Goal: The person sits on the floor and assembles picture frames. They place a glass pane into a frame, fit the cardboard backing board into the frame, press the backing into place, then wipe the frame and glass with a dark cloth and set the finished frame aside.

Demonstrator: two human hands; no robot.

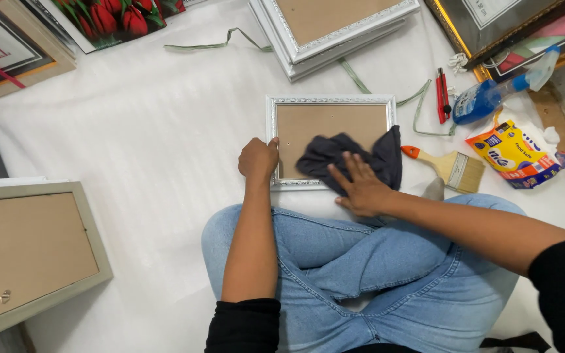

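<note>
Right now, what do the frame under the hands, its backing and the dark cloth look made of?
Frame: silvery-white embossed moulding, plastic or painted wood; unclear which. Backing: matte brown fibreboard, flat and grainless. Cloth: soft dark grey fabric, creased, under the right hand. The left hand grips the frame's edge.

Dark cloth (354,160) + right hand (363,189) hide silver frame's (332,102) lower-right corner, left hand (258,159) covers part of its left edge, big beige frame (34,252) cut off at left/bottom edges, stacked frames (334,29) cut off at top.
</note>
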